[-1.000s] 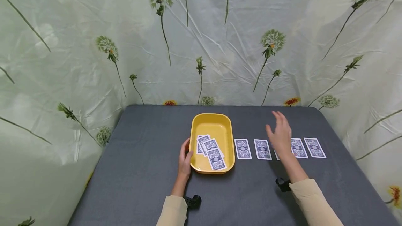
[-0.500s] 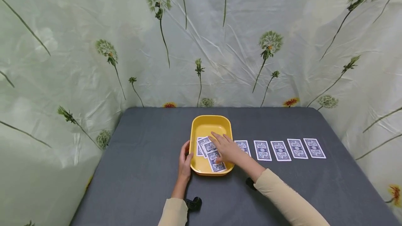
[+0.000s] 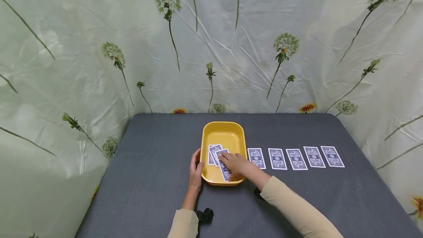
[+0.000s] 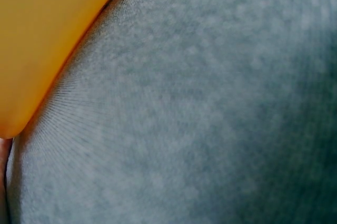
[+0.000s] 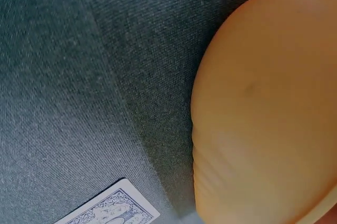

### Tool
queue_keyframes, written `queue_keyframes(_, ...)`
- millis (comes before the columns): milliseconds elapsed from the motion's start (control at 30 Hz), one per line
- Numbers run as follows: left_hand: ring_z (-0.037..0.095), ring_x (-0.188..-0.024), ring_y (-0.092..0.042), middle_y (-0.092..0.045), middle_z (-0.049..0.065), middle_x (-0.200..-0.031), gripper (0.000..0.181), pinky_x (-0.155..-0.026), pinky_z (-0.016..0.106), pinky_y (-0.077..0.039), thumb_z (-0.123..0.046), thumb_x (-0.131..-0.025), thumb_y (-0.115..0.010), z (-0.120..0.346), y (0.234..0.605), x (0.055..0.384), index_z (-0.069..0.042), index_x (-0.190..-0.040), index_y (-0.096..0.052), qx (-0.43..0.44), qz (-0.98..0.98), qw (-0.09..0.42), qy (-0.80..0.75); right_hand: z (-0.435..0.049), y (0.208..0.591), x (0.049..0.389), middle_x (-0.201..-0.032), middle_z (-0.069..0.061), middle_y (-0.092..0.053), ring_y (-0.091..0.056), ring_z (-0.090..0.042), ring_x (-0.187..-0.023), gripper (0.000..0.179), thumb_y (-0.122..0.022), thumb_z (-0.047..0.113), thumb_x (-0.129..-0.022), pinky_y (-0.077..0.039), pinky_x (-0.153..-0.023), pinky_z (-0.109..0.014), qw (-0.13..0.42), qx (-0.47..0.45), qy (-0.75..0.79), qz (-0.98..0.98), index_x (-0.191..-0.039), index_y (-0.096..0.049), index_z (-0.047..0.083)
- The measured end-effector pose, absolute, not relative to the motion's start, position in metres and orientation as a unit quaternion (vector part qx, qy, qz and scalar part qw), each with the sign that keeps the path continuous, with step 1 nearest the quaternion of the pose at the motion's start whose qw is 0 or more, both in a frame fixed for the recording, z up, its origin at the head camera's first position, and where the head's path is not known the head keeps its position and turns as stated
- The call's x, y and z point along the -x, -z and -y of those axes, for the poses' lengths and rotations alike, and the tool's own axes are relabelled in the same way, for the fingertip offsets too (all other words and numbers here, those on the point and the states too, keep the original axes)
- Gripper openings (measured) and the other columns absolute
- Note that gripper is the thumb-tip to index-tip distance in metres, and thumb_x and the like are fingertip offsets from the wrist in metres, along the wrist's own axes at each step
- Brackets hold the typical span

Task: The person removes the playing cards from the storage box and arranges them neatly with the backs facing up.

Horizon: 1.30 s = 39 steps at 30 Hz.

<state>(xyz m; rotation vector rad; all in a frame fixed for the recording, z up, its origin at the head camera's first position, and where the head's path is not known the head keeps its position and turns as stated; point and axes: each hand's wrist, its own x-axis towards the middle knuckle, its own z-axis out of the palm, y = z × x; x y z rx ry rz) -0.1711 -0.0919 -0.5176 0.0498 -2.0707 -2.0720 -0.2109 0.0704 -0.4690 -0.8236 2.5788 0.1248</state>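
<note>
Soft, even light across the head view here, the glossy sheet (image 3: pixel 228 47) catching pale streaks along its creases, the tray (image 3: pixel 228 133) wearing a faint sheen, and a soft shadow on the bench (image 3: pixel 158 175) beneath the right sleeve (image 3: pixel 297 205). Over to the wrists, and it's murkier: the left is hazy and grainy, sinking into dark green at lower right, while the right dims toward its upper left, shadow hugging the tray.

room type unclear, screened off: floral curtain (image 3: pixel 231 50) behind and beside grey table (image 3: pixel 148 179)
</note>
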Motion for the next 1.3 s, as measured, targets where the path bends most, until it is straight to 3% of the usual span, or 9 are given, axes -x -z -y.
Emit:
queue_keyframes(167,0.032,-0.118,-0.041,-0.045,0.023,-0.131,0.047,-0.091,0.016,-0.033,0.001,-0.085,-0.041,0.092,0.517,0.172,0.002,-0.132,-0.040,-0.015,0.703,0.106,0.703,-0.069,0.473,0.211,-0.136,-0.007,-0.042,-0.046,-0.024,-0.119,0.074,-0.071,0.037,-0.073,-0.037,-0.098,-0.042,0.159,0.302,-0.039,-0.939,-0.136,-0.040,0.013)
queue_keyframes(333,0.032,-0.118,-0.041,-0.044,0.023,-0.132,0.047,-0.088,0.015,-0.034,0.001,-0.085,-0.041,0.093,0.518,0.171,0.002,-0.132,-0.039,-0.019,0.702,0.099,0.705,-0.071,0.479,0.206,-0.120,-0.008,-0.049,-0.051,-0.023,-0.102,0.064,-0.071,0.034,-0.074,-0.046,-0.079,-0.039,0.107,0.319,-0.022,-0.941,-0.127,-0.046,0.011)
queue_keyframes(467,0.034,-0.117,-0.041,-0.043,0.025,-0.132,0.047,-0.086,0.014,-0.035,0.001,-0.085,-0.041,0.094,0.518,0.172,0.004,-0.132,-0.039,-0.018,0.700,0.105,0.707,-0.071,0.480,0.204,-0.111,-0.007,-0.049,-0.049,-0.021,-0.096,0.059,-0.073,0.032,-0.072,-0.046,-0.070,-0.036,0.105,0.323,0.008,-0.941,-0.122,-0.048,0.011)
queue_keyframes(633,0.033,-0.116,-0.041,-0.044,0.025,-0.130,0.046,-0.086,0.012,-0.034,0.001,-0.085,-0.041,0.094,0.519,0.173,0.005,-0.131,-0.040,-0.016,0.704,0.106,0.702,-0.069,0.480,0.208,-0.112,-0.007,-0.045,-0.044,-0.020,-0.100,0.066,-0.077,0.032,-0.068,-0.046,-0.074,-0.035,0.149,0.301,0.012,-0.942,-0.123,-0.045,0.012)
queue_keyframes(900,0.026,-0.110,-0.043,-0.045,0.027,-0.127,0.045,-0.086,0.014,-0.035,0.004,-0.084,-0.041,0.091,0.521,0.172,0.008,-0.129,-0.040,-0.005,0.690,0.114,0.715,-0.064,0.485,0.213,-0.113,-0.007,-0.039,-0.039,-0.020,-0.106,0.081,-0.080,0.039,-0.062,-0.044,-0.083,-0.035,0.152,0.305,-0.068,-0.938,-0.126,-0.037,0.016)
queue_keyframes(1033,0.026,-0.110,-0.043,-0.045,0.028,-0.126,0.046,-0.086,0.014,-0.036,0.004,-0.084,-0.040,0.091,0.521,0.172,0.008,-0.129,-0.040,-0.005,0.688,0.112,0.717,-0.065,0.483,0.210,-0.113,-0.009,-0.040,-0.040,-0.023,-0.102,0.083,-0.081,0.039,-0.060,-0.046,-0.078,-0.032,0.137,0.307,-0.065,-0.940,-0.128,-0.038,0.017)
queue_keyframes(1167,0.028,-0.109,-0.044,-0.046,0.028,-0.126,0.046,-0.085,0.014,-0.036,0.004,-0.083,-0.040,0.091,0.520,0.171,0.008,-0.129,-0.040,-0.007,0.689,0.113,0.716,-0.069,0.481,0.205,-0.115,-0.011,-0.039,-0.040,-0.027,-0.101,0.074,-0.080,0.033,-0.063,-0.048,-0.073,-0.032,0.122,0.322,-0.019,-0.939,-0.125,-0.043,0.021)
queue_keyframes(1300,0.033,-0.110,-0.043,-0.046,0.029,-0.126,0.045,-0.085,0.014,-0.036,0.003,-0.083,-0.040,0.091,0.520,0.172,0.008,-0.129,-0.041,-0.005,0.689,0.118,0.715,-0.072,0.480,0.202,-0.121,-0.012,-0.038,-0.040,-0.030,-0.106,0.061,-0.079,0.029,-0.067,-0.049,-0.075,-0.035,0.109,0.338,0.021,-0.935,-0.118,-0.047,0.021)
